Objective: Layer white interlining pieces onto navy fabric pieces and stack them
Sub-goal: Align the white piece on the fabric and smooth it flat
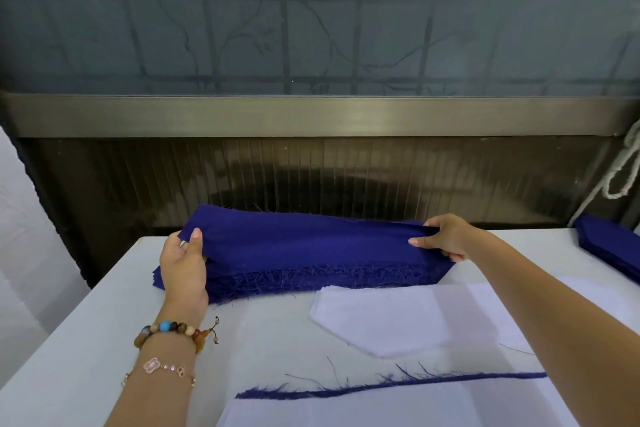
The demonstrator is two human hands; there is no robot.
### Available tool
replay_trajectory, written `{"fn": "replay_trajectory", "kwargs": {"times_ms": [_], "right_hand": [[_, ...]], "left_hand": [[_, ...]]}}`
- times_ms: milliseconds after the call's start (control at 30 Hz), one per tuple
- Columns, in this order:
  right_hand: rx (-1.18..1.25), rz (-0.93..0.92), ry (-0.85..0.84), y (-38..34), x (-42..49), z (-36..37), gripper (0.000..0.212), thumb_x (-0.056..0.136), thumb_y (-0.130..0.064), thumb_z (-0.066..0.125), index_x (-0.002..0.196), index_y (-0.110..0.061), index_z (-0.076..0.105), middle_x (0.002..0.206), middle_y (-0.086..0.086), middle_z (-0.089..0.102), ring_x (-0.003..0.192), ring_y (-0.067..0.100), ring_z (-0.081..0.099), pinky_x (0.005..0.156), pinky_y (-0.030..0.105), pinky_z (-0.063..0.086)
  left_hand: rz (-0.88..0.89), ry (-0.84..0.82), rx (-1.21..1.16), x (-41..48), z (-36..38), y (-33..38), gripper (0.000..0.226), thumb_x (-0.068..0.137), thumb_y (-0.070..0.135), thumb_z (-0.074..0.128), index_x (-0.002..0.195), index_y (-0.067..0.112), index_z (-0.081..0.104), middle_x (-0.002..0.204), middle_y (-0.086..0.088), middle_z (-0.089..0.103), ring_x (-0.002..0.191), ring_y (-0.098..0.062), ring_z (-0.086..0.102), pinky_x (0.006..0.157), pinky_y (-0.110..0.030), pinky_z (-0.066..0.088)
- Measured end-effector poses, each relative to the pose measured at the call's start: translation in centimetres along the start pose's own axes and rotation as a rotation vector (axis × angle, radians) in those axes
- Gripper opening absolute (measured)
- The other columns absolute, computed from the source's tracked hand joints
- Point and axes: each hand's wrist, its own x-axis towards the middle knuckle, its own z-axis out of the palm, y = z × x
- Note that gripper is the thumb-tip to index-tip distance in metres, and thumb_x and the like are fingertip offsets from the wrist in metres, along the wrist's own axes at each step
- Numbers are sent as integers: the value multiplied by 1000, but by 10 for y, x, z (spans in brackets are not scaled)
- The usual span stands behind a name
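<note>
Pinching the top navy piece (pixel 304 239) at both ends — left grip (pixel 183 263), right grip (pixel 445 236) — just above its stack (pixel 311 279), we should next lay it flat for the white interlining (pixel 377 319) near the right grip.

Soft, even daylight comes through the grey frosted glass window (pixel 311 10) behind, leaves only faint shadows on the flat white table (pixel 86 340), puts a dull sheen on the brown metal rail (pixel 311 116), and the wide lens bends straight lines near the edges.

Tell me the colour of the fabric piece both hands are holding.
Navy blue, plain, on the fabric piece; head view shows it.
</note>
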Motion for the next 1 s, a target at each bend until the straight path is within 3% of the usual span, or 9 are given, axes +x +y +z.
{"fn": "replay_trajectory", "kwargs": {"times_ms": [300,367,433,500,600,700,800,867,1000], "right_hand": [[201,98,185,39,4,-6,37,80,-38,74,65,-12,53,58,3,40,48,18,29,42,24,26],[243,32,201,44,2,-4,31,83,-36,73,72,-9,60,62,4,51,50,18,38,45,24,32],[273,-71,231,44,-1,0,27,86,-32,70,81,-6,66,78,7,64,68,23,56,61,28,43],[294,-164,278,43,-4,7,24,88,-32,68,85,-8,68,83,6,68,82,26,63,67,28,46],[282,-262,366,42,-7,22,24,90,-31,65,103,-11,67,94,3,69,87,22,63,62,21,44],[233,-307,466,40,-8,31,34,91,-28,64,120,-11,61,106,0,64,93,17,57,74,23,44],[274,-274,489,39,-6,30,32,92,-27,62,118,-8,61,107,3,63,97,21,58,80,30,48],[279,-241,493,41,-5,27,25,93,-27,62,107,-7,65,101,7,67,91,23,60,76,30,48],[331,-217,493,44,-6,22,22,93,-29,61,99,-9,66,93,5,67,83,20,60,66,24,45]], "left_hand": [[24,9,88,-1,2,2,36,102,33,47,134,18,48,125,-4,61,116,-24,59,101,-50,49],[110,17,168,-5,2,4,39,102,27,49,140,25,44,108,-3,63,101,-19,61,96,-47,51],[236,-12,245,-13,1,5,50,102,18,49,146,36,34,86,-6,59,79,-18,57,87,-45,52],[323,-79,304,-18,1,5,54,103,16,45,148,42,31,89,-7,59,74,-18,54,77,-37,51],[401,-129,410,-21,4,0,40,104,17,41,141,29,51,85,3,59,66,-10,47,62,-24,41],[378,-123,478,-20,6,-2,37,103,19,43,138,18,56,93,-2,60,73,-15,51,67,-29,44],[349,-119,479,-18,4,-2,36,102,20,46,137,19,56,91,6,57,77,-13,52,73,-35,47],[341,-101,451,-18,3,-3,35,102,21,47,136,22,58,88,10,56,75,-10,50,69,-29,45],[294,-33,296,-20,1,4,31,99,23,54,128,27,64,114,4,62,89,-7,55,75,-23,48]]}}
